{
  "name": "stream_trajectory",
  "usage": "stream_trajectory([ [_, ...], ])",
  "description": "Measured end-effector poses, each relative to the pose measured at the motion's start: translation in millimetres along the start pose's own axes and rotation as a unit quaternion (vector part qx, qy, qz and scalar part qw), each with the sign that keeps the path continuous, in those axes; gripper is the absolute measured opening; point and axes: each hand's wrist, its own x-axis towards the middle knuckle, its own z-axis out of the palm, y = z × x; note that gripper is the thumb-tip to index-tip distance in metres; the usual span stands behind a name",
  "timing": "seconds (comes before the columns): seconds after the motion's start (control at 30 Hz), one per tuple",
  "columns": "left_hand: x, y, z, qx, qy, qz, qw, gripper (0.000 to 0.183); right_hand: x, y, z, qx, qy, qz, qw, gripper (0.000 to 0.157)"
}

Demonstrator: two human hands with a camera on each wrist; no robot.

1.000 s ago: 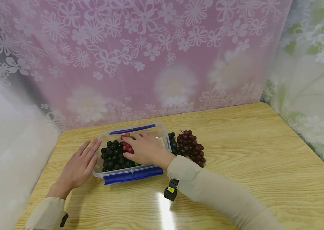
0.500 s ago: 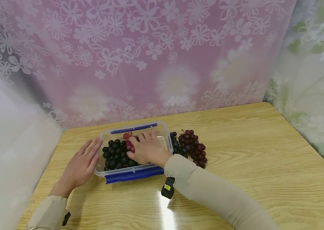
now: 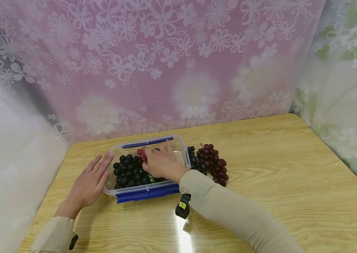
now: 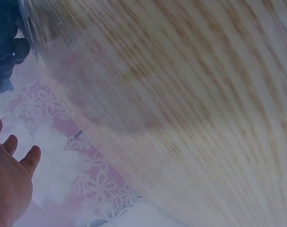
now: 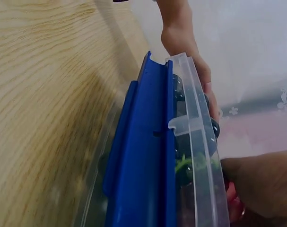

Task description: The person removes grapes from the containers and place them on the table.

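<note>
A clear plastic storage box (image 3: 110,191) with blue latches stands at the table's left side. Black grapes (image 3: 127,172) fill its left half. My right hand (image 3: 163,162) reaches into the box and grips a bunch of red grapes (image 3: 142,154), mostly hidden under the palm. In the right wrist view, those red grapes (image 5: 234,206) show below the hand, behind the box wall and its blue latch (image 5: 141,156). Straight fingers of my left hand (image 3: 86,182) rest at the box's left rim. The left wrist view shows this hand (image 4: 11,182) with fingers extended.
Right of the box lie a dark blue grape bunch (image 3: 192,158) and a purple-red grape bunch (image 3: 211,161) on the wooden table (image 3: 276,168). A pink floral curtain (image 3: 181,77) hangs behind the table. Pale floral cloth (image 3: 349,88) hangs at the right.
My right hand has shifted slightly right within the box, its fingers drawing in over the red grapes. A green stem shows again below it. My left hand stays at the rim.
</note>
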Motion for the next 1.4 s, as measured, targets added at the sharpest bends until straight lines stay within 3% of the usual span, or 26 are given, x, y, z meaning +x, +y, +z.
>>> stream_trajectory([
  [0.13, 0.2, 0.8, 0.9, -0.002, 0.0, 0.001, 1.0, 0.056, 1, -1, -1.7, 0.011, -0.033, 0.021, 0.999, 0.073],
  [0.23, 1.0, 0.9, 0.8, -0.005, 0.005, 0.0, 1.0, 0.055, 1, -2, -1.5, 0.006, -0.039, 0.012, 0.999, 0.078],
  [0.5, 1.4, 0.2, 3.3, -0.006, 0.003, 0.003, 1.0, 0.056, -2, 2, 5.3, 0.007, 0.013, -0.021, 1.0, 0.071],
  [0.6, 1.6, -0.1, 4.5, -0.006, 0.008, 0.007, 0.9999, 0.055, -3, 5, 4.6, 0.02, 0.029, -0.037, 0.999, 0.061],
  [0.87, 3.5, -0.3, 2.8, -0.003, 0.012, 0.012, 0.9998, 0.054, -10, 12, -10.8, 0.043, 0.102, -0.054, 0.992, 0.05],
  [1.07, 2.0, 0.5, 0.6, -0.001, 0.008, 0.009, 0.9999, 0.056, -14, 13, -20.2, 0.054, 0.119, -0.06, 0.99, 0.032],
  [1.4, -1.5, 1.5, -0.7, -0.007, -0.005, -0.007, 0.9999, 0.054, -19, 24, -41.1, 0.05, 0.14, -0.045, 0.988, 0.044],
])
